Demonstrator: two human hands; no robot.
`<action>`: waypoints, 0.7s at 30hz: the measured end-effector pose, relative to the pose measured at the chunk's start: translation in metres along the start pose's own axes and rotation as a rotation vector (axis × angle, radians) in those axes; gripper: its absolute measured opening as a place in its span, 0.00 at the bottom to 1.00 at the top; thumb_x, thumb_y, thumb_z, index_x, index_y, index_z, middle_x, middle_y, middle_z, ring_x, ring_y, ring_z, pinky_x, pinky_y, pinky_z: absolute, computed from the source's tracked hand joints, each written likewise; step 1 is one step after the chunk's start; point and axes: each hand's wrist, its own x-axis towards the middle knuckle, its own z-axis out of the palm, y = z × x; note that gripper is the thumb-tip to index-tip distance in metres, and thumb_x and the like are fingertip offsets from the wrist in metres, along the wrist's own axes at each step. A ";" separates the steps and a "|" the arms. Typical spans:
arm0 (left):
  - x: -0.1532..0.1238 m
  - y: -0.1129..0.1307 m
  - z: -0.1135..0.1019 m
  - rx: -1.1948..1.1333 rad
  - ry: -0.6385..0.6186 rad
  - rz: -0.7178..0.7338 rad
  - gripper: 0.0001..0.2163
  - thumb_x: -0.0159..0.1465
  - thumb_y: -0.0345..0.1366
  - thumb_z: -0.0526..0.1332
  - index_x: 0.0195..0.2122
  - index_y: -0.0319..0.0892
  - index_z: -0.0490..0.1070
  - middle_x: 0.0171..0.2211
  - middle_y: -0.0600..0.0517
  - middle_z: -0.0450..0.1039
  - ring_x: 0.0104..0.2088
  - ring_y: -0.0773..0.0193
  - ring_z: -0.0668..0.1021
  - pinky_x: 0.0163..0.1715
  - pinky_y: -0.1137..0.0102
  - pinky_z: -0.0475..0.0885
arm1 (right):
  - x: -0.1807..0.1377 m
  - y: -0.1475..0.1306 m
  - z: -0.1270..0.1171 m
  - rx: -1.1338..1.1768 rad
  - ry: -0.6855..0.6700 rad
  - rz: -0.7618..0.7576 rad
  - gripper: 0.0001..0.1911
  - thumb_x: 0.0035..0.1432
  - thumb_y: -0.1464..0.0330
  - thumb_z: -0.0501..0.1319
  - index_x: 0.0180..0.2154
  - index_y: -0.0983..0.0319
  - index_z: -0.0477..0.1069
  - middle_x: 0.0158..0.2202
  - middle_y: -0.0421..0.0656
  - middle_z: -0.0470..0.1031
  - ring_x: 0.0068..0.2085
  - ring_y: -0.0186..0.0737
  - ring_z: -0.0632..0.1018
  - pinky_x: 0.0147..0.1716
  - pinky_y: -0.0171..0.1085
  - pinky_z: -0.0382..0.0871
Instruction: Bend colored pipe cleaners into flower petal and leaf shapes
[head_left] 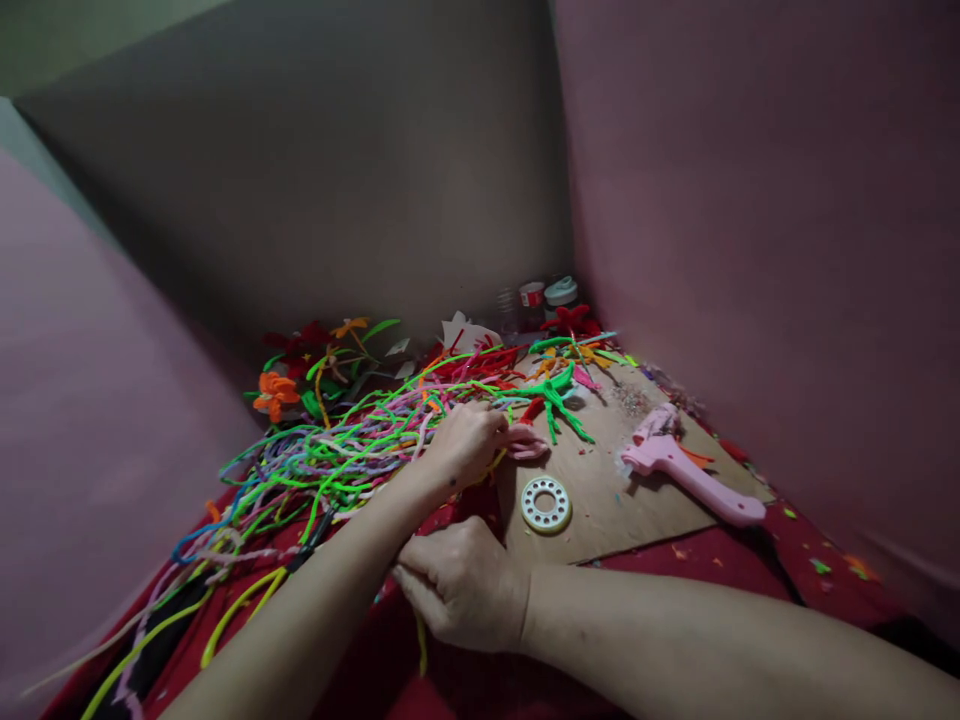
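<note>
My left hand reaches forward over the edge of a big tangle of coloured pipe cleaners. Its fingers are curled around a pink pipe cleaner piece at the left edge of a brown board. My right hand lies nearer to me, crossed under the left forearm. Its fingers are pinched together on a yellow pipe cleaner that trails toward me. A green twisted pipe cleaner shape lies on the board just beyond the left hand.
On the board sit a white tape ring and a pink glue gun. An orange pipe cleaner flower, red flowers and small jars stand at the back. Pink and grey walls enclose three sides; a red cloth covers the surface.
</note>
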 end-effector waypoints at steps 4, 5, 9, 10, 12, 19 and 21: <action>0.004 -0.005 0.001 -0.009 0.044 0.023 0.09 0.59 0.32 0.54 0.26 0.39 0.73 0.28 0.47 0.70 0.30 0.63 0.71 0.30 0.71 0.62 | 0.001 0.001 -0.001 0.002 0.006 0.011 0.11 0.58 0.66 0.51 0.26 0.62 0.66 0.22 0.41 0.74 0.25 0.35 0.75 0.22 0.31 0.59; 0.005 -0.007 0.001 -0.018 0.056 0.028 0.09 0.59 0.31 0.54 0.27 0.39 0.73 0.28 0.48 0.70 0.31 0.63 0.71 0.31 0.71 0.62 | 0.001 0.001 -0.001 -0.001 0.006 0.009 0.11 0.58 0.66 0.51 0.26 0.62 0.66 0.22 0.41 0.74 0.24 0.35 0.75 0.22 0.31 0.59; 0.006 -0.012 0.000 -0.067 0.086 0.039 0.09 0.59 0.33 0.55 0.27 0.38 0.73 0.27 0.48 0.70 0.30 0.64 0.71 0.30 0.72 0.63 | 0.001 0.001 0.000 -0.003 0.011 -0.005 0.12 0.58 0.67 0.51 0.24 0.62 0.66 0.21 0.40 0.73 0.23 0.34 0.74 0.21 0.31 0.58; 0.006 -0.012 0.000 -0.075 0.083 0.041 0.08 0.59 0.34 0.56 0.27 0.38 0.73 0.26 0.48 0.70 0.30 0.63 0.71 0.29 0.71 0.63 | 0.001 0.000 0.000 0.002 0.013 -0.007 0.12 0.58 0.67 0.51 0.24 0.61 0.66 0.21 0.40 0.73 0.23 0.34 0.74 0.21 0.31 0.57; 0.004 -0.012 -0.001 -0.081 0.090 0.038 0.06 0.57 0.34 0.59 0.29 0.38 0.73 0.28 0.48 0.70 0.31 0.62 0.72 0.30 0.71 0.64 | 0.001 0.000 0.000 0.015 0.012 -0.002 0.12 0.58 0.67 0.51 0.24 0.62 0.65 0.21 0.40 0.73 0.23 0.33 0.73 0.21 0.31 0.57; -0.037 -0.015 -0.015 -0.214 0.260 -0.031 0.06 0.61 0.31 0.55 0.30 0.40 0.71 0.30 0.50 0.71 0.33 0.65 0.72 0.35 0.71 0.65 | -0.002 -0.002 0.002 0.074 0.001 0.014 0.12 0.58 0.69 0.51 0.23 0.62 0.64 0.20 0.40 0.72 0.22 0.32 0.72 0.21 0.32 0.54; -0.057 -0.016 -0.014 -0.241 0.261 -0.047 0.06 0.61 0.31 0.55 0.30 0.41 0.71 0.29 0.50 0.71 0.33 0.65 0.71 0.35 0.71 0.65 | -0.005 -0.004 0.003 0.112 -0.003 0.014 0.12 0.58 0.70 0.51 0.23 0.62 0.64 0.20 0.40 0.71 0.22 0.33 0.72 0.22 0.32 0.54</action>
